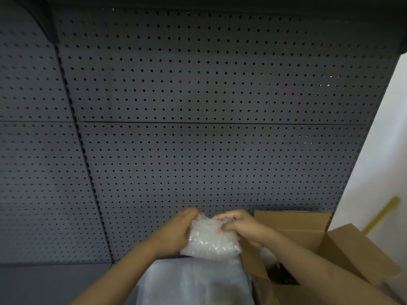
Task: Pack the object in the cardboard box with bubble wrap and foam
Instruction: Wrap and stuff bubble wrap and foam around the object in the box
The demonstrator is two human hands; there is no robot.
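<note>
A bundle of clear bubble wrap (pixel 212 239) is held up in front of me, low in the view. My left hand (pixel 176 232) grips its left side and my right hand (pixel 240 225) pinches its upper right edge. Whatever is inside the wrap is hidden. A loose sheet of wrap (pixel 193 282) lies flat on the shelf below the bundle. The open cardboard box (pixel 343 245) stands at the lower right, flaps up; something dark shows inside it, partly behind my right forearm.
A dark grey pegboard wall (pixel 198 106) fills most of the view behind the shelf. A white wall (pixel 381 150) is at the right, with a yellow-green stick (pixel 383 214) leaning behind the box. The grey shelf surface (pixel 55 282) extends left.
</note>
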